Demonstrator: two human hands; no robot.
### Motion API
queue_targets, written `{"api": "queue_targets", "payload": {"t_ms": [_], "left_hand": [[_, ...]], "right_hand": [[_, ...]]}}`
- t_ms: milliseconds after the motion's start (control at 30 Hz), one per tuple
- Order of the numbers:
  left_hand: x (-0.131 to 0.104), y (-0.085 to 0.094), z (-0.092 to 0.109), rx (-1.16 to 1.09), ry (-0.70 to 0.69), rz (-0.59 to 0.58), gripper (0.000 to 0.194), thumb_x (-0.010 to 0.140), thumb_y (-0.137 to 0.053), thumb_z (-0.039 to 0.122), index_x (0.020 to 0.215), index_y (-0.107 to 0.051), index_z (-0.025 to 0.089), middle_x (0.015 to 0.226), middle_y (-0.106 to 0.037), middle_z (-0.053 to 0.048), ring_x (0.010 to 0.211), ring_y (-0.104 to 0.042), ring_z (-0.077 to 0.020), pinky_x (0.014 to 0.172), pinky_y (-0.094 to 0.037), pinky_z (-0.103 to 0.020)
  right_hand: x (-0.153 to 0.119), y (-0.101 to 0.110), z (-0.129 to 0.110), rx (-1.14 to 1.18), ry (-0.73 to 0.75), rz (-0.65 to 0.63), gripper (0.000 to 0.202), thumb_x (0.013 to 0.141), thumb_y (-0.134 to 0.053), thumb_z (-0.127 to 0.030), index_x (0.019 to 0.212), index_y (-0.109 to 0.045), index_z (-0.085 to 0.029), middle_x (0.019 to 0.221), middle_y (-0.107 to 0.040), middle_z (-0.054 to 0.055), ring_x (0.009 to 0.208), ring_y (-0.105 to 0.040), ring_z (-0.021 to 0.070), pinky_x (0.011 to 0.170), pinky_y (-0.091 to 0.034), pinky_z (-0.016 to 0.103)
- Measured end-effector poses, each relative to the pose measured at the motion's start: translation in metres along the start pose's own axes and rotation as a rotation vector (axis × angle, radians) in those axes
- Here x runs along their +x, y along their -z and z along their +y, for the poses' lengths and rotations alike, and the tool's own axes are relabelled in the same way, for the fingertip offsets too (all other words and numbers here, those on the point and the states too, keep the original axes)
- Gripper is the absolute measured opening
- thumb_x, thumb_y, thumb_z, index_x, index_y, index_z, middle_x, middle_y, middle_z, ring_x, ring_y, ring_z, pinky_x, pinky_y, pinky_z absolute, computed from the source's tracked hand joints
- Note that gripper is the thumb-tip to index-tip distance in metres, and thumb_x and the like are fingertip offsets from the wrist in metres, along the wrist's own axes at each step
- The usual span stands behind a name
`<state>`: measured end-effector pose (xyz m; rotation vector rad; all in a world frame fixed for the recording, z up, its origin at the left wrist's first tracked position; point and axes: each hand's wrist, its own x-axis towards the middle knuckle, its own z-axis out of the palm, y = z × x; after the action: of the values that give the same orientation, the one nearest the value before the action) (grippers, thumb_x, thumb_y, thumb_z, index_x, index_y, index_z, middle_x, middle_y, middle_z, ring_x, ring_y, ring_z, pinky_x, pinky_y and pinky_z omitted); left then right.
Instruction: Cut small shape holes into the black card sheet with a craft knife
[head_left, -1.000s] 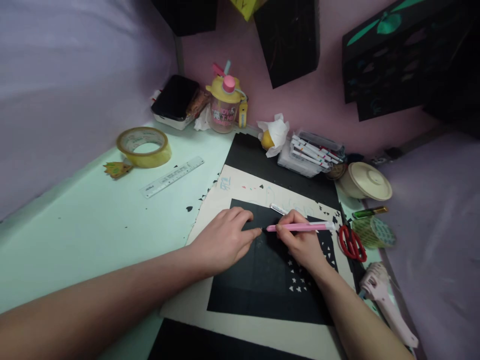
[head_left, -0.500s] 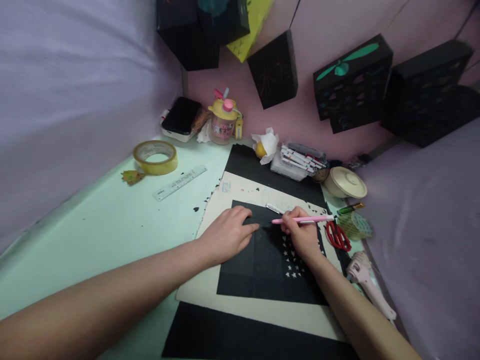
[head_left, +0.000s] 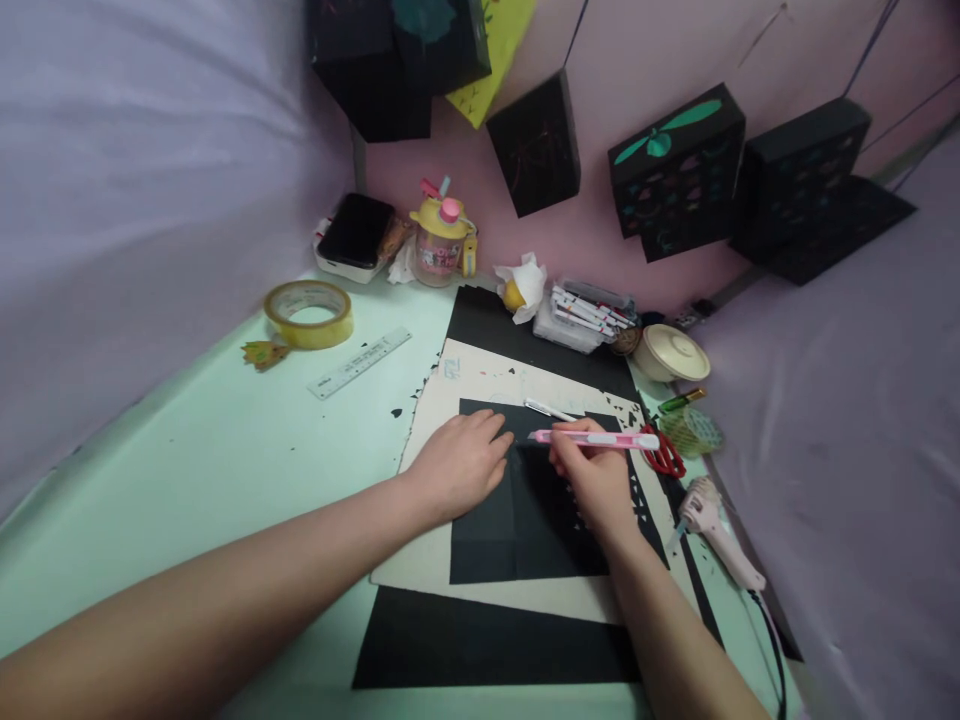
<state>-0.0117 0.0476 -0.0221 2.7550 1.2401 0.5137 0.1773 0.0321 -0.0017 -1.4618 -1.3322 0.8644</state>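
Observation:
My right hand [head_left: 592,475] is closed round a pink craft knife [head_left: 615,440], its blade pointing left just above a sheet of black paper [head_left: 487,555]. Small cut-out shapes show in that sheet, partly hidden by my right hand. My left hand [head_left: 461,465] lies flat on the sheet's left part, fingers stretched toward the blade. Under the black sheet is a cream board [head_left: 420,420]. A white pen [head_left: 547,410] rests at the sheet's top edge.
At left are a tape roll [head_left: 309,315] and a clear ruler [head_left: 360,363]. Along the right stand a lidded bowl [head_left: 671,353], red scissors [head_left: 666,455] and a glue gun [head_left: 720,535]. Behind are a pen box [head_left: 585,315] and a bottle [head_left: 439,245]. Black boxes [head_left: 679,175] hang above.
The black sheet has turned slightly on the board. My right hand has shifted a little left, and the knife now shows its broad side. The camera view has also shifted slightly.

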Motion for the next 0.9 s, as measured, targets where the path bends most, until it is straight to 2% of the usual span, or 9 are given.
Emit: {"api": "queue_targets", "payload": {"t_ms": [100,200,500,900], "left_hand": [[0.001,0.006,0.0,0.006,-0.022,-0.008,0.033,0.09,-0.043,0.025,0.118,-0.06,0.016,0.124,-0.058,-0.011,0.105,-0.053,-0.0276,0.083,-0.046,-0.041],[0.002,0.007,-0.003,-0.008,-0.035,-0.005,0.032,0.089,-0.045,0.024,0.117,-0.061,0.017,0.121,-0.059,-0.01,0.1,-0.051,-0.0264,0.081,-0.046,-0.04],[0.002,0.002,-0.006,-0.077,-0.015,-0.011,0.033,0.09,-0.045,0.022,0.12,-0.058,0.019,0.125,-0.054,-0.009,0.106,-0.046,-0.0266,0.085,-0.044,-0.041],[0.002,0.002,-0.006,-0.09,-0.013,0.003,0.033,0.089,-0.046,0.022,0.119,-0.059,0.019,0.125,-0.055,-0.009,0.107,-0.046,-0.0267,0.086,-0.043,-0.041]], "right_hand": [[-0.005,-0.008,0.005,-0.215,0.088,0.024,0.018,0.078,-0.065,-0.033,0.07,-0.057,-0.018,0.061,-0.059,-0.002,0.056,-0.053,0.0126,0.054,-0.041,0.024],[-0.009,-0.011,0.009,-0.297,0.143,0.054,0.017,0.079,-0.062,-0.031,0.069,-0.055,-0.019,0.062,-0.058,-0.002,0.057,-0.053,0.0132,0.055,-0.041,0.024],[-0.007,-0.01,0.016,-0.318,0.138,0.034,0.015,0.082,-0.06,-0.03,0.071,-0.057,-0.019,0.063,-0.059,-0.002,0.056,-0.054,0.013,0.054,-0.042,0.024],[-0.008,-0.011,0.015,-0.344,0.131,0.025,0.017,0.081,-0.06,-0.032,0.069,-0.057,-0.019,0.061,-0.059,-0.001,0.054,-0.054,0.0129,0.053,-0.041,0.024]]}}
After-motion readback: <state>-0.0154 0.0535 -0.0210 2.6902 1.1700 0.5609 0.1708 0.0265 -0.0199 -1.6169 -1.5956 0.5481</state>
